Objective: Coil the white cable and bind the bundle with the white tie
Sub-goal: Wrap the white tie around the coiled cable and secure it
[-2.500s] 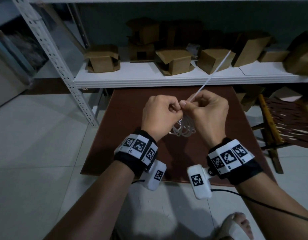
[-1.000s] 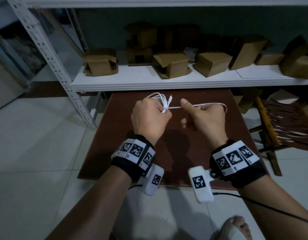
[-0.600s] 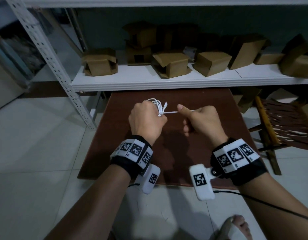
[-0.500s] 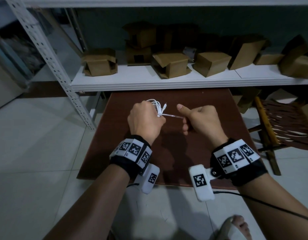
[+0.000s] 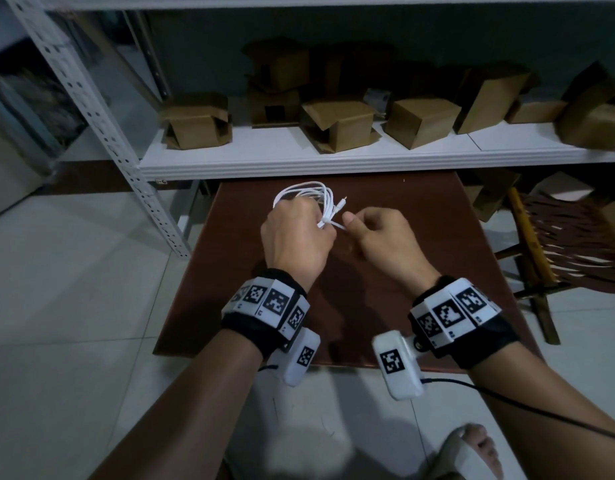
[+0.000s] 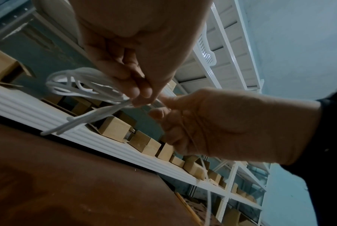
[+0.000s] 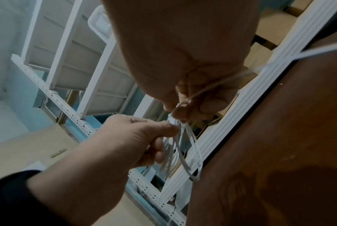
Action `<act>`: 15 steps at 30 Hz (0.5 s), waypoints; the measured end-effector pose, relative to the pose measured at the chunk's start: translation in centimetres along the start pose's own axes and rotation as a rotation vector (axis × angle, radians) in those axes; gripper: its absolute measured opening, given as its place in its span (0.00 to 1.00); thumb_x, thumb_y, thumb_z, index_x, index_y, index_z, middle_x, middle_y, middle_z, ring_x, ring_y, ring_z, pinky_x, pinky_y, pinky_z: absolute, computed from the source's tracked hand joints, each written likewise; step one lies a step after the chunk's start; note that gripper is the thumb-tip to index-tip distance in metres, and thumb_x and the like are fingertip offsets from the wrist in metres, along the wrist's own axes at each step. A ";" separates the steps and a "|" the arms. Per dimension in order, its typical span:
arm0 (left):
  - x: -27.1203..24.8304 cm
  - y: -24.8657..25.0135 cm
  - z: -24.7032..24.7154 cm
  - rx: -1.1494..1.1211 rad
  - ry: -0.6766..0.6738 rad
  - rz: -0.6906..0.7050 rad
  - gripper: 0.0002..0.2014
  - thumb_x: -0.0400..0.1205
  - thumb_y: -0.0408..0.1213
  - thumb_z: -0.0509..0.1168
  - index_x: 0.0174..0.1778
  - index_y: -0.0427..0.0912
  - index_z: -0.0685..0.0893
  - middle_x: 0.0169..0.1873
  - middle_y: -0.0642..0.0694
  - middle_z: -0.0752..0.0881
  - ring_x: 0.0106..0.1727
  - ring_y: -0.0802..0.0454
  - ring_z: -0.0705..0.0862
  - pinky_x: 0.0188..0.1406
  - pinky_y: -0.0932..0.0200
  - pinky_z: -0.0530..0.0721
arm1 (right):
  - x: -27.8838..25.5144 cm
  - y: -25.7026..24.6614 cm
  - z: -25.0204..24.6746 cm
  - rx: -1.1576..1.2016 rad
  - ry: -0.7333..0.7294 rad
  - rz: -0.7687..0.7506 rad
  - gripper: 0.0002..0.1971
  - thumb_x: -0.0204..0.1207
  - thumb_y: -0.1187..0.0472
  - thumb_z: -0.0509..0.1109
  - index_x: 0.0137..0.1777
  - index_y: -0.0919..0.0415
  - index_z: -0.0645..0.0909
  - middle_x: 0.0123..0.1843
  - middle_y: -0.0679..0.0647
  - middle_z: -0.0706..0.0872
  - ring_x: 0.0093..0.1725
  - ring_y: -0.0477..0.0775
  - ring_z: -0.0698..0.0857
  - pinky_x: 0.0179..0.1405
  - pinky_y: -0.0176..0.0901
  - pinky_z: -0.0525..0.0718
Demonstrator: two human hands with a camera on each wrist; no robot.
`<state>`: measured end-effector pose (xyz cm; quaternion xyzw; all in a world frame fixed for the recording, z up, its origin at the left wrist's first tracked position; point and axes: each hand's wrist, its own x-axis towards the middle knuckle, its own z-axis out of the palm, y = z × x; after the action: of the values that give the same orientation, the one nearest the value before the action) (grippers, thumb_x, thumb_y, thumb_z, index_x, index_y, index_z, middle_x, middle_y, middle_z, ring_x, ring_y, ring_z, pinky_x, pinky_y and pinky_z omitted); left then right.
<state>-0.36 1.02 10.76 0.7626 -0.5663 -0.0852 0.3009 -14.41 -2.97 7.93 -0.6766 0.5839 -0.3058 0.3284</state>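
Note:
The white cable (image 5: 308, 195) is coiled into several loops and hangs above the brown table (image 5: 420, 271). My left hand (image 5: 320, 230) grips the bundle where the loops gather; the loops (image 6: 76, 85) fan out past its fingers. A cable end with its plug (image 5: 341, 204) sticks out to the right. The thin white tie (image 5: 337, 225) wraps the bundle at that spot. My right hand (image 5: 349, 226) pinches the tie close to the bundle. The tie's free tail (image 7: 299, 55) trails out of the right hand (image 7: 191, 110) across the table edge.
A white shelf (image 5: 333, 161) with several cardboard boxes (image 5: 337, 124) runs just behind the table. A perforated white upright (image 5: 102, 109) stands at the left. A wooden folding chair (image 5: 548, 244) lies to the right. Grey floor tiles surround the table; a slippered foot (image 5: 468, 452) is at lower right.
The stretch of tie between my hands has shortened from a long loop to a short piece. My right hand has come in close to the left, which keeps hold of the coil.

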 end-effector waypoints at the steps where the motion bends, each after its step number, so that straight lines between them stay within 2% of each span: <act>1: 0.0 -0.1 0.1 0.008 -0.013 0.010 0.06 0.80 0.44 0.77 0.45 0.46 0.93 0.45 0.43 0.92 0.50 0.39 0.91 0.44 0.51 0.82 | 0.0 0.1 0.4 -0.001 -0.037 0.012 0.24 0.87 0.42 0.68 0.37 0.59 0.85 0.30 0.50 0.87 0.34 0.54 0.83 0.43 0.60 0.84; 3: 0.0 -0.2 0.4 -0.003 -0.052 0.011 0.07 0.78 0.46 0.79 0.44 0.46 0.94 0.45 0.43 0.93 0.51 0.39 0.91 0.47 0.49 0.85 | -0.1 0.2 0.8 -0.025 -0.058 0.015 0.24 0.87 0.41 0.68 0.36 0.58 0.86 0.26 0.49 0.82 0.31 0.53 0.77 0.38 0.56 0.78; 5: 0.0 -0.4 0.8 -0.038 -0.079 -0.005 0.08 0.76 0.48 0.81 0.42 0.49 0.93 0.42 0.46 0.93 0.50 0.42 0.91 0.48 0.50 0.87 | -0.1 0.4 0.6 -0.030 -0.032 0.009 0.21 0.86 0.44 0.70 0.35 0.55 0.88 0.21 0.45 0.78 0.29 0.50 0.75 0.37 0.50 0.74; 7: 0.1 -0.6 1.2 -0.084 -0.077 -0.023 0.10 0.76 0.54 0.80 0.43 0.53 0.93 0.39 0.49 0.94 0.48 0.47 0.92 0.47 0.50 0.89 | 0.0 0.3 0.0 -0.004 0.005 -0.020 0.19 0.86 0.47 0.71 0.35 0.54 0.89 0.20 0.42 0.78 0.27 0.48 0.74 0.36 0.48 0.73; 10: -0.1 -0.6 1.4 -0.209 -0.049 -0.105 0.17 0.75 0.60 0.79 0.41 0.52 0.87 0.31 0.50 0.92 0.36 0.52 0.92 0.40 0.52 0.89 | -0.1 0.2 -0.6 0.044 0.052 -0.071 0.18 0.86 0.48 0.71 0.35 0.53 0.89 0.22 0.43 0.78 0.27 0.45 0.74 0.35 0.46 0.71; 12: -0.5 -0.3 1.7 -0.406 -0.107 -0.216 0.19 0.77 0.56 0.80 0.39 0.44 0.83 0.23 0.48 0.90 0.25 0.50 0.91 0.29 0.56 0.87 | -0.1 0.2 -0.6 0.056 0.066 -0.091 0.18 0.87 0.49 0.71 0.36 0.53 0.89 0.21 0.42 0.78 0.26 0.44 0.73 0.34 0.47 0.70; 13: -0.7 -0.2 1.9 -0.522 -0.154 -0.270 0.19 0.79 0.51 0.80 0.38 0.39 0.85 0.23 0.45 0.90 0.23 0.47 0.91 0.27 0.56 0.86 | -0.2 0.1 -0.6 0.060 0.071 -0.100 0.18 0.87 0.49 0.71 0.37 0.54 0.89 0.21 0.42 0.78 0.25 0.44 0.73 0.34 0.47 0.70; 15: -0.7 0.0 2.2 -0.751 -0.238 -0.380 0.14 0.83 0.40 0.77 0.37 0.33 0.88 0.29 0.36 0.92 0.29 0.39 0.94 0.26 0.54 0.88 | -0.3 -0.1 -0.6 0.085 0.075 -0.122 0.17 0.87 0.50 0.71 0.37 0.55 0.90 0.24 0.44 0.84 0.25 0.42 0.77 0.34 0.48 0.75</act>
<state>-1.64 0.92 8.82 0.6759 -0.3762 -0.4263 0.4689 -14.90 -2.70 8.33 -0.6844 0.5398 -0.3750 0.3154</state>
